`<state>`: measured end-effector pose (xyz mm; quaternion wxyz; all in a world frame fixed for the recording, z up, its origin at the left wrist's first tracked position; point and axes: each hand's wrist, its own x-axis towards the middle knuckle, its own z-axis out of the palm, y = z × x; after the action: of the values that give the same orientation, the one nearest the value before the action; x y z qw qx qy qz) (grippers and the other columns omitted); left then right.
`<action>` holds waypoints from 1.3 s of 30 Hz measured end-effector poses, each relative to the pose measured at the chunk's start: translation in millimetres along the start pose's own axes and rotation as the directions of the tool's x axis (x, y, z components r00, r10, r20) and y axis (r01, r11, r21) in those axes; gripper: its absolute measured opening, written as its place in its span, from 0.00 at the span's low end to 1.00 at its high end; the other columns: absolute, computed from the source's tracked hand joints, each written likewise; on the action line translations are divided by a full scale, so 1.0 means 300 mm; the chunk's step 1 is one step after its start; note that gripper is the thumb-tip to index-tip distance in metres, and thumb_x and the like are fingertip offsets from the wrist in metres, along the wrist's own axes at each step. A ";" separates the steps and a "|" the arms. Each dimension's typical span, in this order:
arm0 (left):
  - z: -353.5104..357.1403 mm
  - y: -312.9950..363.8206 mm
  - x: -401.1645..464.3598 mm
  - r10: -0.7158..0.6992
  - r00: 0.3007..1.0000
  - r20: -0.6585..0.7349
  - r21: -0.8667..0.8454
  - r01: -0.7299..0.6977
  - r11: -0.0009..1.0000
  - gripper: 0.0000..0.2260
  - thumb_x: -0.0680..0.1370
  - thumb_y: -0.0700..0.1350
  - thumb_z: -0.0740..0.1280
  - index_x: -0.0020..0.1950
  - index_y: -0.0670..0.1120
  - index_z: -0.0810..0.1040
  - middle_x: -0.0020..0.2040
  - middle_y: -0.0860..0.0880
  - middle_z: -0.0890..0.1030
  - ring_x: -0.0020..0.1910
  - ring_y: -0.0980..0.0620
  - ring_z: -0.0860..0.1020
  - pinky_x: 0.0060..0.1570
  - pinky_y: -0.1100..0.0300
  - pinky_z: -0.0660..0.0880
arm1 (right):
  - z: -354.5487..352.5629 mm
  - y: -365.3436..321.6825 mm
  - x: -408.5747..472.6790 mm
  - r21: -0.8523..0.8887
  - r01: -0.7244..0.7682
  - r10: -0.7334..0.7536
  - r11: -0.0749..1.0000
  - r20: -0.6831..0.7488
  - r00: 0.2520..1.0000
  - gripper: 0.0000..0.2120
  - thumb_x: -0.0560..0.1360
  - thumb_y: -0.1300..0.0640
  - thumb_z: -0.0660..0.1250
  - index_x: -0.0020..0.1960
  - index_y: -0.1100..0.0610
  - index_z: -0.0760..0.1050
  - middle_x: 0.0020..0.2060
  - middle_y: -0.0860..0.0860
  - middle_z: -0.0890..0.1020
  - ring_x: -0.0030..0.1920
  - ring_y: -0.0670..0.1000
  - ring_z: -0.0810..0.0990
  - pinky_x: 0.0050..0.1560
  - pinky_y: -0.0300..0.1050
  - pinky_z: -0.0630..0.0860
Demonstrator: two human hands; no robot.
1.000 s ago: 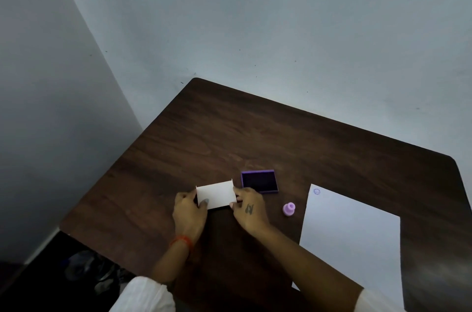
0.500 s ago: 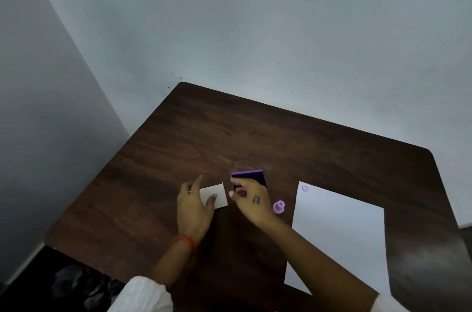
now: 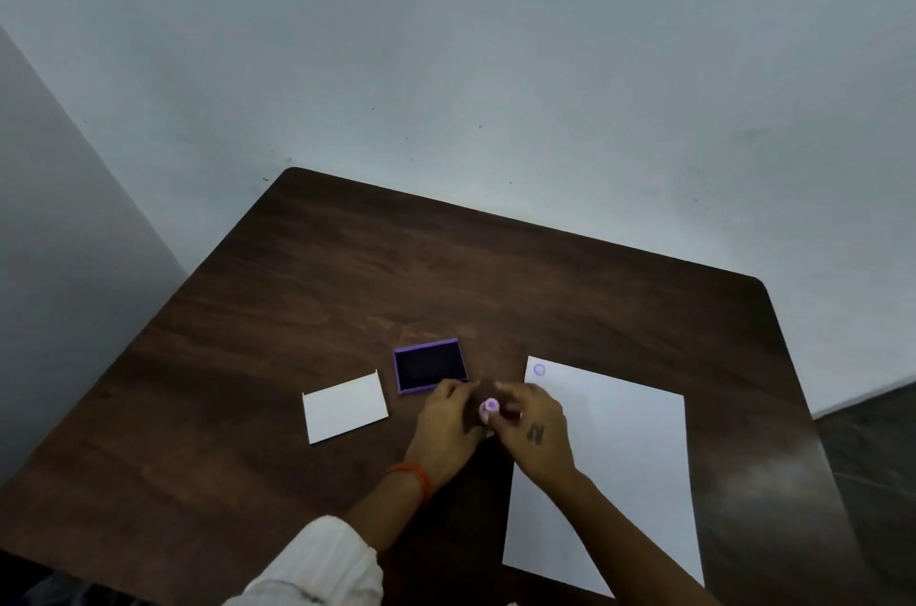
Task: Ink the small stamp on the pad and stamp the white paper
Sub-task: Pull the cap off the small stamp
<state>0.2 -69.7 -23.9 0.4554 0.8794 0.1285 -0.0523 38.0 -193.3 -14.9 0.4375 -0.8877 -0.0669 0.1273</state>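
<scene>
a dark wood-grain tabletop (image 3: pixel 495 288) with rounded corners stands pushed into a corner where two plain pale grey walls (image 3: pixel 446 35) meet; dim, even light; a strip of dark floor (image 3: pixel 872 437) shows at right

Both hands, left (image 3: pixel 446 427) and right (image 3: pixel 533 427), meet around the small lilac stamp (image 3: pixel 490 406) on the dark tabletop (image 3: pixel 347 283), between the open purple ink pad (image 3: pixel 429 365) and the white paper (image 3: pixel 624 466).
</scene>
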 end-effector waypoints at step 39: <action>-0.098 0.020 -0.043 0.130 0.981 -0.145 -0.111 -0.147 0.983 0.11 0.69 0.46 0.73 0.50 0.49 0.80 0.47 0.52 0.84 0.45 0.60 0.79 0.50 0.69 0.75 | -0.083 -0.075 0.012 0.395 -0.206 0.103 0.896 0.266 0.958 0.04 0.70 0.57 0.72 0.43 0.51 0.80 0.43 0.53 0.84 0.42 0.49 0.84 0.43 0.35 0.81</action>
<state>-11.3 -51.4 0.4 0.5004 0.8585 0.1010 0.0482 48.5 -197.8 16.9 0.5945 -0.7540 -0.0190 0.2788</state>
